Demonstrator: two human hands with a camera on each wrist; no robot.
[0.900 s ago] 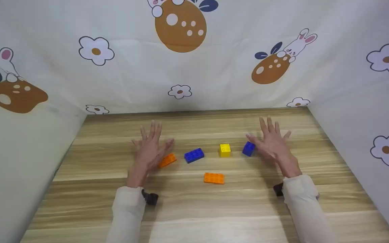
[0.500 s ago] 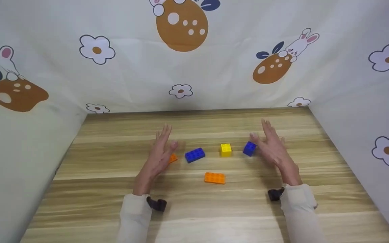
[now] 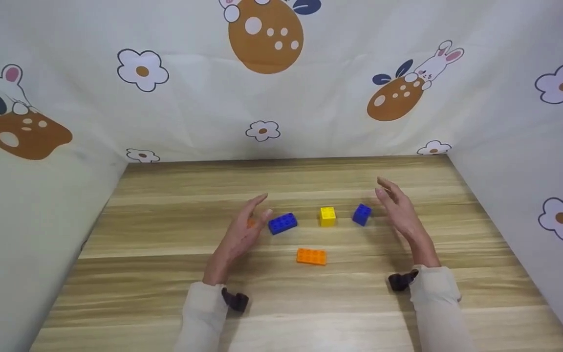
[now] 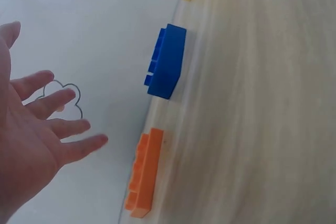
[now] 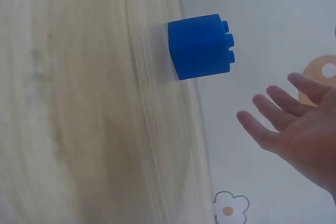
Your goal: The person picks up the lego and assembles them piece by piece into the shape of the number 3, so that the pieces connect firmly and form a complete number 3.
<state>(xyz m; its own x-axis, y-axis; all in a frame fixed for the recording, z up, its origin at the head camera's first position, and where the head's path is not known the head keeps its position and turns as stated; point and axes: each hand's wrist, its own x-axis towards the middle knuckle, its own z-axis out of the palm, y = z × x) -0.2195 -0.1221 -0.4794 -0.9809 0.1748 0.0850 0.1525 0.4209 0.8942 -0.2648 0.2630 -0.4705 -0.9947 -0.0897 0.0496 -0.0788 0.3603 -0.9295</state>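
Note:
My left hand (image 3: 242, 232) hovers over the left orange brick (image 4: 145, 174), hiding most of it in the head view. Its fingers are relaxed and hold nothing. Just right of that hand lies a long blue brick (image 3: 283, 223). A square yellow brick (image 3: 327, 216) stands near the middle, and a small blue brick (image 3: 361, 214) is to its right. Beside the small blue brick, my right hand (image 3: 403, 215) is held in the air with loosely bent fingers, touching nothing. A second orange brick (image 3: 311, 256) lies flat, nearer to me.
The bricks lie on a wood-grain table (image 3: 340, 313). A white patterned cloth (image 3: 203, 107) rises behind the table and along both sides. Black wrist cameras are strapped at both cuffs.
My left hand has moved right and turned inward, over the left orange brick. The right hand has turned inward too and shifted slightly right, off the small blue brick. The bricks stay put.

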